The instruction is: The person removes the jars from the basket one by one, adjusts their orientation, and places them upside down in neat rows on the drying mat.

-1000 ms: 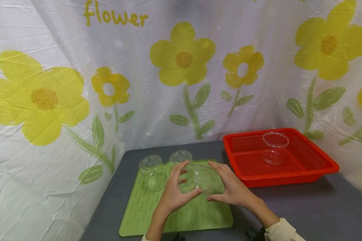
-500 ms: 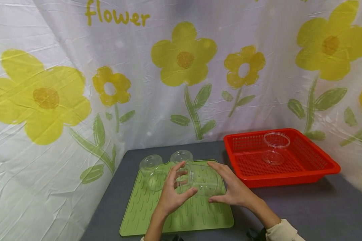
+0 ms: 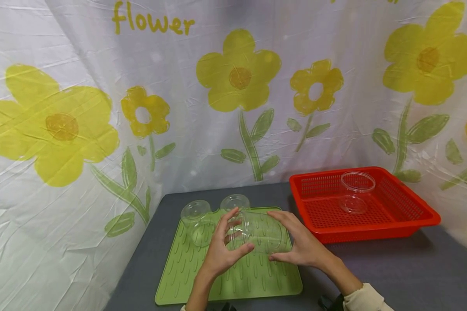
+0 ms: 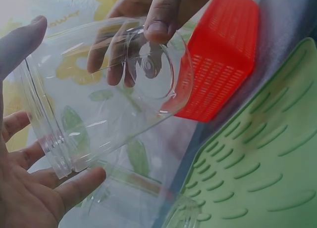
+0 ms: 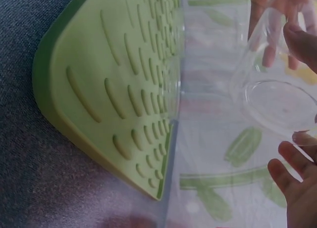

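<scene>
Above the green mat, a clear plastic cup lies sideways in the air between both hands. My left hand holds its ridged rim end, thumb on one side and fingers on the other. At the base end, my right hand grips the cup between thumb and fingers. In the left wrist view the cup shows a double ridge at the rim; whether a lid is on it I cannot tell. The base of the cup faces the right wrist camera.
Two more clear cups stand at the mat's back edge, a left cup and a partly hidden right cup. A red basket at the right holds another clear cup. A flowered curtain closes off the table's back.
Compared with a second ago, the cup has turned slightly and its rim end, with my left hand, has shifted a little left. Over the last half second both hands stay nearly still.
</scene>
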`<action>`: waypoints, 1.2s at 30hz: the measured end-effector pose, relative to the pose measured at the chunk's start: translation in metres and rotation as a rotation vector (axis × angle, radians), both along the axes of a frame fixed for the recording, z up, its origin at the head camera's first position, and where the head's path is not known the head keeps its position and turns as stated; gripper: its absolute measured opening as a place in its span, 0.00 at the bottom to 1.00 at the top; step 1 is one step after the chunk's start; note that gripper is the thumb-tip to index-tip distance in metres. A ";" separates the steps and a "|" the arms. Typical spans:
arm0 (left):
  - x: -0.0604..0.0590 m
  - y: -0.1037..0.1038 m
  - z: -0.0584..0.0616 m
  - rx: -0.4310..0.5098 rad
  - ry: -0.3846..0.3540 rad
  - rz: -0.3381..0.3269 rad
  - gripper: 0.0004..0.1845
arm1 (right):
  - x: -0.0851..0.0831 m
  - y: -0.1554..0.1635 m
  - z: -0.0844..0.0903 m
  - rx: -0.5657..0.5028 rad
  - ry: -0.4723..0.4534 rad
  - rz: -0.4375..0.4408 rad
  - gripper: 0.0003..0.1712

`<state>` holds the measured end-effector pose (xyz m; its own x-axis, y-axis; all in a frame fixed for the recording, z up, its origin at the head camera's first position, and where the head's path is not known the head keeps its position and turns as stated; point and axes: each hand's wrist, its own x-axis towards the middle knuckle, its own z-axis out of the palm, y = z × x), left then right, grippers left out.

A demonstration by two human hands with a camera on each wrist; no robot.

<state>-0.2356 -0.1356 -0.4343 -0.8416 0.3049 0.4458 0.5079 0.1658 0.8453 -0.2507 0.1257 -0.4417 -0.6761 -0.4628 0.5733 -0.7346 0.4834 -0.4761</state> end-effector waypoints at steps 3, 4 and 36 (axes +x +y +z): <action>-0.001 -0.001 0.000 -0.025 0.005 0.002 0.51 | 0.000 0.002 0.002 0.008 0.002 -0.004 0.63; -0.001 -0.001 0.001 -0.039 0.007 0.010 0.52 | 0.001 0.002 0.002 0.010 0.003 -0.003 0.63; -0.001 0.011 0.023 -0.674 0.418 0.121 0.55 | 0.005 0.001 0.010 0.191 0.119 -0.018 0.63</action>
<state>-0.2362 -0.1242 -0.4117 -0.6898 0.5384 0.4840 0.7065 0.6466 0.2877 -0.2452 0.1268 -0.4312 -0.6178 -0.5592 0.5528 -0.7707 0.5699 -0.2849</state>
